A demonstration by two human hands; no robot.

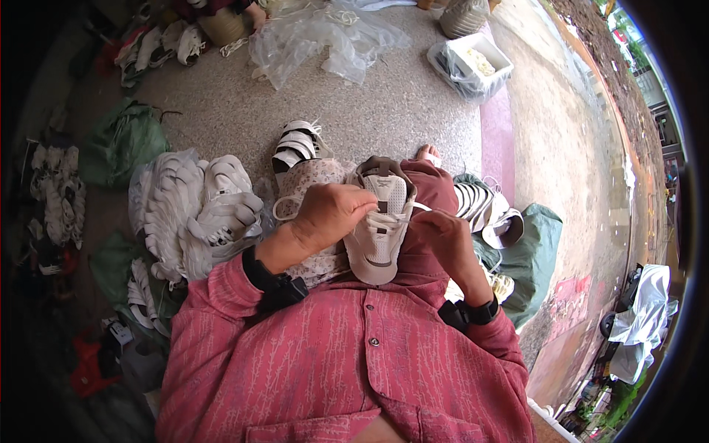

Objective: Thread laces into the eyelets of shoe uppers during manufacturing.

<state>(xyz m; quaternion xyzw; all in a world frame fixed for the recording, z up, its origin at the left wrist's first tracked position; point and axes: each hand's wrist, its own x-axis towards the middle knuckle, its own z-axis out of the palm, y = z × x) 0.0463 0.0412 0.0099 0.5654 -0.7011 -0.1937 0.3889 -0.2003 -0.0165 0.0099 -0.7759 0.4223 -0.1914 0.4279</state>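
Note:
A beige and white sneaker (375, 247) rests across my lap with its toe toward me and its tongue (385, 189) showing. My left hand (331, 215) is closed in a pinch over the eyelets on the shoe's left side. A loop of white shoelace (281, 210) sticks out beyond that hand. On the shoe's other side, my right hand (445, 240) pinches a white shoelace end (421, 207). Short rows of lace cross the front below the tongue. My fingertips partly hide where the lace passes through the eyelets.
White shoe pieces (181, 214) lie heaped on my left, near a green sack (124, 140). More striped shoe uppers (476, 199) and another green sack (533, 247) are at my right. Ahead are clear plastic sheeting (321, 44), a white bin (484, 63) and another person's hand (256, 15).

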